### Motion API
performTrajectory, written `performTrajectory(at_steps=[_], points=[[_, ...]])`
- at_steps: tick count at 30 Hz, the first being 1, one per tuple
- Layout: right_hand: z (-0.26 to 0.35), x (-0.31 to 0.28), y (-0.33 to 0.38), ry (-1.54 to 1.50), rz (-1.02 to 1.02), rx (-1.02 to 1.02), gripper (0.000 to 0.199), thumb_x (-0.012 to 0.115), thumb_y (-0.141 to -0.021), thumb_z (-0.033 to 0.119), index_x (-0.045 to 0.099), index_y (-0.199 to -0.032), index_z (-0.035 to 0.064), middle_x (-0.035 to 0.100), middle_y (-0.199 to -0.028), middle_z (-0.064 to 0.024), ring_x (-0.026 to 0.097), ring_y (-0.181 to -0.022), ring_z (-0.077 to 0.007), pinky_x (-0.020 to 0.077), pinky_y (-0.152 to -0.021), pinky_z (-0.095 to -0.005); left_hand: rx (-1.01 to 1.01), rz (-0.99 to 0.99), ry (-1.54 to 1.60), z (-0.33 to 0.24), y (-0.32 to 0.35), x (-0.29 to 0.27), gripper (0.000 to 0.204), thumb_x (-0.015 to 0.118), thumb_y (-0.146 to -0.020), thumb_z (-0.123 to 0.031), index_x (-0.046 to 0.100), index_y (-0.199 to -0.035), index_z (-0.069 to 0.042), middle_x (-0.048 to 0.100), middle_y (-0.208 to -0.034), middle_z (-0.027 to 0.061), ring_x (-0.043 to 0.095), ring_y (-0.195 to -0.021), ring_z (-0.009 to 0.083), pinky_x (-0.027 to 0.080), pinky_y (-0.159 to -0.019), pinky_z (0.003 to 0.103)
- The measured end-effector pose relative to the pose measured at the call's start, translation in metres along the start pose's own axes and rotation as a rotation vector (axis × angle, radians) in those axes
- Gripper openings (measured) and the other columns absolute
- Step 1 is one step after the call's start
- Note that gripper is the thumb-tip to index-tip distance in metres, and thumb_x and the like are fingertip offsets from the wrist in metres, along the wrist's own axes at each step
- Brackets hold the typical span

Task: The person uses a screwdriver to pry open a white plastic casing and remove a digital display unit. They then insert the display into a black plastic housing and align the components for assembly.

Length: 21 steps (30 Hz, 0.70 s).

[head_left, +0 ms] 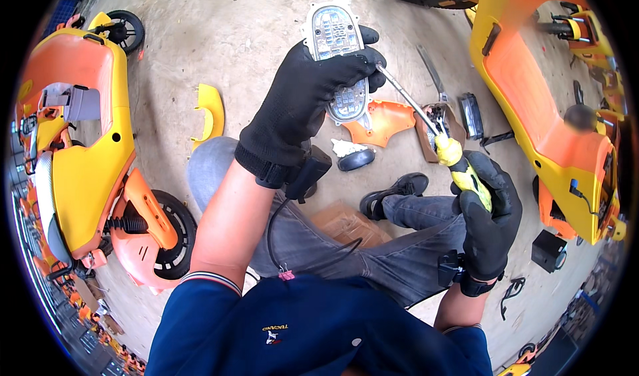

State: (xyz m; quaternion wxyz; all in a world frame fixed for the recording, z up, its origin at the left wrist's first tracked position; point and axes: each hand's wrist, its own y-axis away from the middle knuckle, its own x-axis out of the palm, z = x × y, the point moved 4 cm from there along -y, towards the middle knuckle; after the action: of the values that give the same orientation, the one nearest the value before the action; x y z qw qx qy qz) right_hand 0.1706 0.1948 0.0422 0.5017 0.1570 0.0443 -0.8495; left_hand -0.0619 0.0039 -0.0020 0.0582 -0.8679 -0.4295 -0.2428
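My left hand (293, 96), in a black glove, grips an oval lamp unit (336, 30) with a clear, patterned face and small screw tabs along its pale rim. The thumb lies across its middle and covers part of that face. Lower on the right, my gloved right hand (496, 209) is wrapped round the yellow handle of a screwdriver (447, 151). Its metal shaft slants up and left, with the tip by the left hand's fingertips, beside the lamp unit's edge. Whether a screw sits on the tip is too small to tell.
Yellow-orange scooters stand at left (86, 170) and right (532, 110). On the floor lie an orange shell piece (386, 118), a curved yellow piece (213, 110), an open box (426, 140) of small parts and a black block (548, 251). Flattened cardboard (343, 221) lies between my legs.
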Motion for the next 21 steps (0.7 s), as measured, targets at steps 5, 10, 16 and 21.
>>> performTrajectory(at_steps=[5,10,16,21], points=[[0.0017,-0.0029,0.0011,-0.019,-0.087,0.101,0.053,0.069,-0.076,0.009,0.066,-0.127,-0.0058,0.069,-0.124,-0.0195,0.067,-0.111,-0.0266,0.0531,-0.099,-0.0383,-0.040,0.020,0.033,-0.0032,0.0011,0.0003,0.041,0.071,-0.094,-0.011,0.060,-0.130,0.004,0.071,-0.102,0.0087,0.071,-0.087,0.0164,0.058,-0.077,0.028],[0.0058,-0.0020,-0.0001,-0.020,-0.063,0.093,0.054,0.070,-0.077,0.010,0.066,-0.128,-0.0051,0.069,-0.124,-0.0196,0.068,-0.111,-0.0262,0.0534,-0.099,-0.0383,-0.046,0.035,0.020,-0.0044,0.0019,0.0012,0.040,0.071,-0.094,-0.011,0.061,-0.129,0.003,0.071,-0.101,0.0082,0.072,-0.087,0.0161,0.058,-0.077,0.028],[0.0058,-0.0047,0.0005,-0.020,-0.048,0.110,0.054,0.071,-0.077,0.012,0.066,-0.128,-0.0053,0.068,-0.124,-0.0193,0.068,-0.110,-0.0256,0.0535,-0.098,-0.0379,-0.033,0.035,0.016,-0.0055,0.0017,0.0017,0.040,0.071,-0.092,-0.008,0.060,-0.129,0.003,0.071,-0.100,0.0076,0.072,-0.087,0.0168,0.059,-0.077,0.027],[0.0053,-0.0059,0.0018,-0.042,-0.045,0.115,0.054,0.071,-0.078,0.012,0.066,-0.128,-0.0057,0.068,-0.123,-0.0192,0.068,-0.108,-0.0253,0.0535,-0.098,-0.0371,-0.030,0.042,0.018,-0.0043,0.0016,0.0017,0.041,0.071,-0.092,-0.007,0.060,-0.130,0.003,0.070,-0.100,0.0078,0.072,-0.088,0.0175,0.059,-0.078,0.028]])
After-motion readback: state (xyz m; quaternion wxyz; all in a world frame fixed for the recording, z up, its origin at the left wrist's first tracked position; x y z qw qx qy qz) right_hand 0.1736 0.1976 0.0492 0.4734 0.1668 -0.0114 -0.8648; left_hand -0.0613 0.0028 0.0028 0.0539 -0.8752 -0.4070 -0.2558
